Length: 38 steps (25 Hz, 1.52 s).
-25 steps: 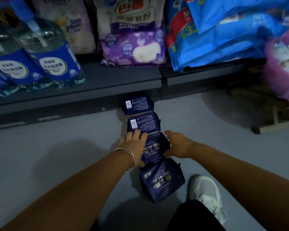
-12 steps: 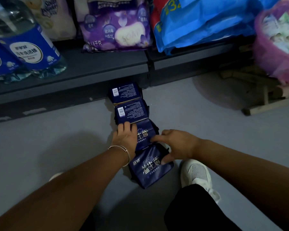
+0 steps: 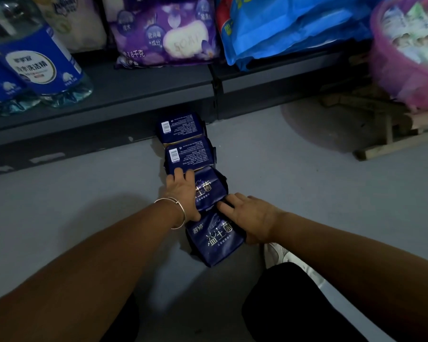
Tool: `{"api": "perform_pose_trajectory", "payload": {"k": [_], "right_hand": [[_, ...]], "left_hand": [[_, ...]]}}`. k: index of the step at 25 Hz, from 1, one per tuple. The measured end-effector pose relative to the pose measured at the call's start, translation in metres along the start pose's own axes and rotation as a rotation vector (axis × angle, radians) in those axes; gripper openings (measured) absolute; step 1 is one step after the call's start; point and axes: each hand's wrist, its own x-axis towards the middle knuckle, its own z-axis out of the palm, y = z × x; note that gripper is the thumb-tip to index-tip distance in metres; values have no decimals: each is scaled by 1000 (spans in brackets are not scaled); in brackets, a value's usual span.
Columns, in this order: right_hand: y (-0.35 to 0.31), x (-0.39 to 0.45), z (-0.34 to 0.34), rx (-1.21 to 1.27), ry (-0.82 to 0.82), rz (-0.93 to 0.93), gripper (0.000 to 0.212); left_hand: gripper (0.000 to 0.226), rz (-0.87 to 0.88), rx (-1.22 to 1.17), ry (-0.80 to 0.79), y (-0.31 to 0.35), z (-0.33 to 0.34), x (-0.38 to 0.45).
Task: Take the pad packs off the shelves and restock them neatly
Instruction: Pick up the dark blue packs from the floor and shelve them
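Several dark blue pad packs lie in a row on the grey floor, running from the shelf base toward me. The farthest pack [image 3: 180, 126] and the second pack [image 3: 189, 155] show their printed backs. My left hand [image 3: 183, 191], with a bangle on the wrist, lies flat on the left side of the third pack [image 3: 211, 191], fingertips reaching the second one. My right hand [image 3: 250, 218] rests with spread fingers on the upper right corner of the nearest pack [image 3: 214, 239], at the seam between it and the third.
The dark bottom shelf [image 3: 134, 95] holds blue-labelled detergent bottles [image 3: 40, 67], a purple soap-powder bag [image 3: 166, 35] and blue bags [image 3: 289, 28]. A pink basket [image 3: 405, 70] of goods sits on a wooden stand [image 3: 390, 141] at right. My white shoe [image 3: 282, 257] is beside the nearest pack.
The view has tilted down a little. My right hand moved from the side of the third pack onto the corner of the nearest pack. My left hand stays on the third pack.
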Motion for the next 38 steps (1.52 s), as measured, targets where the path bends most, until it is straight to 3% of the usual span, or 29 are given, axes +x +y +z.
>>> {"api": "perform_pose_trajectory", "payload": {"k": [8,14,17,25,32,38], "right_hand": [[7,-19,-79,467,-41,36,88],[-7,-55,-180,740,75,95,79],[-14,-71,-227,892,182,105,74],[-18,-80,-333,993,466,16,69],[-16,-65,-415,1066,596,-95,60],[2,-41,-481,1034,737,-152,67]], "left_hand": [[105,88,-213,-74,-27,-73,-15],[105,136,-325,26,-27,-184,-46],[94,175,-414,117,-30,-240,-66],[79,299,-571,357,-42,-368,-102],[76,339,-593,521,-61,-463,-99],[76,340,-597,641,-83,-534,-81]]}}
